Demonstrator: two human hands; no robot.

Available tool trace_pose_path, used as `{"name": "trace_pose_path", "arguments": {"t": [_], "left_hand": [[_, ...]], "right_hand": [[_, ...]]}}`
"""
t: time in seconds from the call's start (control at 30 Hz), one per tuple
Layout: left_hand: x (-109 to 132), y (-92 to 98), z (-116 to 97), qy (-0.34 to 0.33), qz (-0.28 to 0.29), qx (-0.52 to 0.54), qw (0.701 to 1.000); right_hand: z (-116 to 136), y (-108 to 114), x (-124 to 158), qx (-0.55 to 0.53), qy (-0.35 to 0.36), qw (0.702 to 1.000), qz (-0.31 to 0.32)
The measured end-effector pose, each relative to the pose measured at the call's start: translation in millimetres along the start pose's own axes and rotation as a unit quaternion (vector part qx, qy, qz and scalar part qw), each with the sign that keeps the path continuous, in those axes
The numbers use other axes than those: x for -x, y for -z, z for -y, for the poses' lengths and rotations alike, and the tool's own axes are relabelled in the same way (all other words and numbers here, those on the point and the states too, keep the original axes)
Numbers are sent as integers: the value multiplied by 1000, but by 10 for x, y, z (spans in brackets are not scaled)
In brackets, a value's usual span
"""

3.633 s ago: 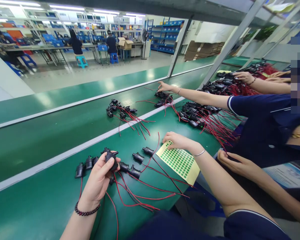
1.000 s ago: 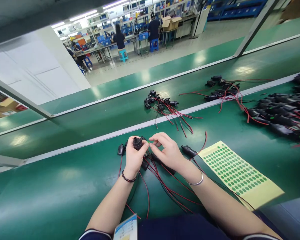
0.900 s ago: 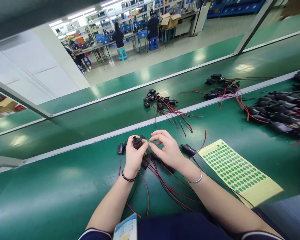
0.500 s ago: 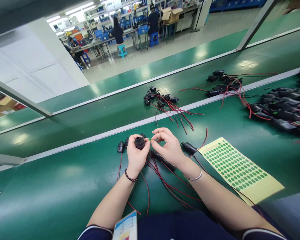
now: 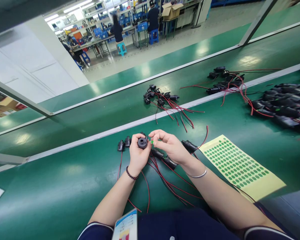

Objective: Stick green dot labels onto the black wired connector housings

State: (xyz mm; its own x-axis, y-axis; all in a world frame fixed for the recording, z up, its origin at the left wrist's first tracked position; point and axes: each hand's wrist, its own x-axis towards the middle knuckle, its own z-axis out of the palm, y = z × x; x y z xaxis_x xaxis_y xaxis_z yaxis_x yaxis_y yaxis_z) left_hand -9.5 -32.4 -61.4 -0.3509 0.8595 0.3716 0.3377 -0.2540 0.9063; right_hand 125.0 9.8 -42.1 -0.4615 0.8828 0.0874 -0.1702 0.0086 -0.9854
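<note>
My left hand (image 5: 138, 156) grips a small black round part (image 5: 142, 142) with red and black wires, held just above the green bench (image 5: 52, 186). My right hand (image 5: 170, 147) pinches a tiny green dot sticker (image 5: 152, 142) right beside that part. Several more black wired parts (image 5: 165, 159) lie under and around both hands, two of them (image 5: 124, 144) to the left. A yellow sheet of green dot stickers (image 5: 236, 168) lies flat to the right of my right wrist.
A bundle of black wired parts (image 5: 162, 98) sits on the conveyor belt beyond a white strip (image 5: 90, 138). Another bundle (image 5: 225, 81) and a big pile (image 5: 282, 106) lie far right. People sit at benches in the background (image 5: 117, 31). A badge (image 5: 126, 226) hangs at my chest.
Since 3.6 s ago my right hand left the sticker sheet and came to the part in my left hand. Over the last second the part has turned its round face up; the sticker stays pinched beside it.
</note>
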Motion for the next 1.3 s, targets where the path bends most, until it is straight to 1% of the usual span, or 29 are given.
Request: {"name": "trace_pose_path", "arguments": {"t": [0.2,0.33,0.47,0.83,1.07,1.3], "left_hand": [[5,2,55,-12,16,-13,1000],[5,-3,48,-16,15,-13,1000],[9,-9,53,-29,13,-17,999],[30,-16,86,-37,17,-39,998],[31,-13,105,-38,18,-46,998],[35,-8,121,-66,21,-56,996]], "right_hand": [[18,-26,33,5,-34,999,33],[16,-43,37,8,-43,999,26],[19,-56,37,23,-34,999,22],[-1,-77,40,55,-23,998,1],[-5,-68,37,63,-22,998,3],[18,-65,33,54,-33,998,6]]}}
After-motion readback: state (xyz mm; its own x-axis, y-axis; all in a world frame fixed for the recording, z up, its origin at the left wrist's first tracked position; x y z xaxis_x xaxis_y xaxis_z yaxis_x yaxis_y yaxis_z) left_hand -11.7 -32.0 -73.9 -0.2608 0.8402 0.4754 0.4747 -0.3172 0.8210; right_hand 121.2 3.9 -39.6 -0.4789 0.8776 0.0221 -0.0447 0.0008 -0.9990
